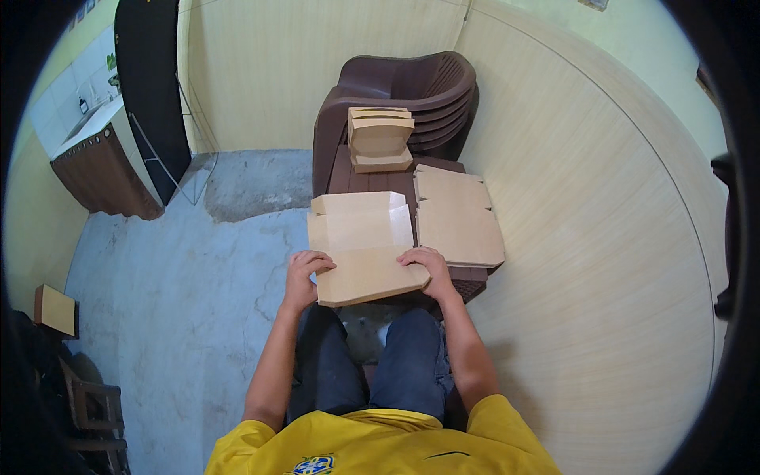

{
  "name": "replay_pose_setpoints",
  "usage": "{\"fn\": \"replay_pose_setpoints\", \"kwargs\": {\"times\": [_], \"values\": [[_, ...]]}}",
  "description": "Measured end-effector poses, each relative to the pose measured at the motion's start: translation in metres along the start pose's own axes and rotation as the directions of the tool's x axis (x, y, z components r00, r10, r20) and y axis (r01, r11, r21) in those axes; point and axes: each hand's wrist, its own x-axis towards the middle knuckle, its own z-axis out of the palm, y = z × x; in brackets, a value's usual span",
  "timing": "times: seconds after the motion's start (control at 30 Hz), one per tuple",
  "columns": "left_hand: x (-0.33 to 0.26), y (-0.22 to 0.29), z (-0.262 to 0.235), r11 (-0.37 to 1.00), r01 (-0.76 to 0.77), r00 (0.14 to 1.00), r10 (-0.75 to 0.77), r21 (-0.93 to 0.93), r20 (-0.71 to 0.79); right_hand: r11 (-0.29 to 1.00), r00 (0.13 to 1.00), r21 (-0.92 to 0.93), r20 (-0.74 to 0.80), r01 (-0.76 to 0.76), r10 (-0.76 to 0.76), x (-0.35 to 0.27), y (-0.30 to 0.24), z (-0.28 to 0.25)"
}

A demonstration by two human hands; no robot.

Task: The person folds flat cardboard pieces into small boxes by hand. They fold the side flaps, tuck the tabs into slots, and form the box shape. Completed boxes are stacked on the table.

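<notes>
A brown cardboard box blank (368, 265), partly folded, lies in front of me over the near end of the brown table (348, 176). My left hand (305, 273) grips its left edge, fingers curled over the top. On the right edge my right hand (427, 265) holds it the same way. The blank's far part has small side flaps, one at the right standing up and catching the light. Right of it rests a stack of flat cardboard blanks (455, 218). Farther back stand folded cardboard boxes (380, 138), their lids raised.
Stacked brown plastic chairs (431, 87) stand behind the table. A pale wood-panelled wall (586, 237) curves along the right. At the far left are a sink counter with a brown curtain (111, 174) and a black door (150, 95). A small box-like object (55, 309) sits at the left edge.
</notes>
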Motion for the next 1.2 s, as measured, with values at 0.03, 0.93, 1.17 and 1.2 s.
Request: {"fn": "replay_pose_setpoints", "kwargs": {"times": [0.03,0.93,1.17,1.2], "values": [[-0.001,0.004,-0.002,0.999,-0.026,0.999,0.026,0.033,0.02,0.998,1.0,-0.068,0.003,0.014,-0.014,-0.005,-0.003,0.0],[0.033,-0.013,0.013,0.891,0.354,0.935,-0.346,-0.283,0.08,0.87,0.891,-0.207,-0.181,-0.448,0.416,0.03,-0.001,0.011],[0.033,-0.005,0.026,0.852,0.457,0.872,-0.485,-0.255,-0.057,0.812,0.867,-0.309,-0.227,-0.496,0.443,0.036,-0.001,0.019],[0.034,-0.005,0.028,0.852,0.463,0.861,-0.498,-0.245,-0.103,0.817,0.87,-0.311,-0.253,-0.486,0.422,0.037,-0.003,0.021]]}}
